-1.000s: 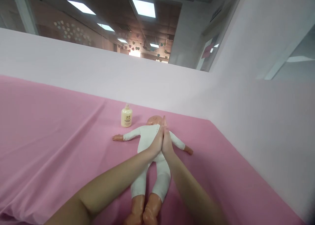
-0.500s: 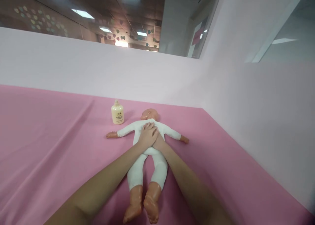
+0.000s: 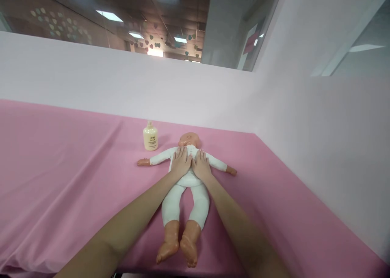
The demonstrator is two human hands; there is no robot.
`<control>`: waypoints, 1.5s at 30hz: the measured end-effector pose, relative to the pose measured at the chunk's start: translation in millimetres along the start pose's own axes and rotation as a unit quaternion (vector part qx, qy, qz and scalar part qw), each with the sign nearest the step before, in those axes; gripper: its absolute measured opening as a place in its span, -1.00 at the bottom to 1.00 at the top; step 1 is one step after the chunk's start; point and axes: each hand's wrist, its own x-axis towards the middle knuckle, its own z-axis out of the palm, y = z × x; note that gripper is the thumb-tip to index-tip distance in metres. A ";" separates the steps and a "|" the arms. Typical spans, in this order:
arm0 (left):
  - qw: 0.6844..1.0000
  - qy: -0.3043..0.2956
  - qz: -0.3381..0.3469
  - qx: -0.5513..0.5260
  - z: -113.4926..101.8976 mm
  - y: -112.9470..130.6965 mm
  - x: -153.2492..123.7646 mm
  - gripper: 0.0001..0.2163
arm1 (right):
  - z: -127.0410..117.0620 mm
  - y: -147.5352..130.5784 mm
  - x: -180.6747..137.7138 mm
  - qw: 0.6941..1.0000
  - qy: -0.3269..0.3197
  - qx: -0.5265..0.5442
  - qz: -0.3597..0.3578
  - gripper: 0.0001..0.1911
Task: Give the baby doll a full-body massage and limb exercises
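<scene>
A baby doll [image 3: 190, 179] in a white body suit lies on its back on a pink sheet [image 3: 91, 160], its head toward the wall and its feet toward me. My left hand [image 3: 180, 162] rests flat on one side of the doll's chest, fingers stretched out. On the other side of the chest lies my right hand [image 3: 201, 165], also flat with fingers extended. The two hands are side by side, thumbs close together. Beyond the doll's outstretched arm, on the left, stands a cream-coloured bottle [image 3: 150, 137] with a dark print.
A white wall [image 3: 122, 83] rises behind the sheet, with a window [image 3: 170, 22] above it. Another white wall [image 3: 304, 136] closes off the right side. Folds [image 3: 88, 184] run across the sheet on the left. The front edge of the surface shows at the bottom.
The hands lay overlapped across the doll's chest; now they have parted and lie side by side on it. The view has shifted slightly. Doll and bottle stay in place on the sheet.
</scene>
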 end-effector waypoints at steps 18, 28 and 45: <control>0.999 0.008 0.000 -0.041 -3.4 -20.3 4.2 -0.48 | -15.1 -8.6 -16.2 0.964 -0.160 0.047 -0.209 -0.06; 0.998 0.032 -0.046 0.007 -3.4 -47.3 9.8 -0.45 | 3.4 50.4 19.8 0.999 -0.013 0.030 -0.011 -0.23; 0.995 -0.040 0.062 0.061 -7.7 3.3 -5.3 -0.45 | 2.6 44.2 26.0 0.985 0.004 0.067 -0.162 -0.31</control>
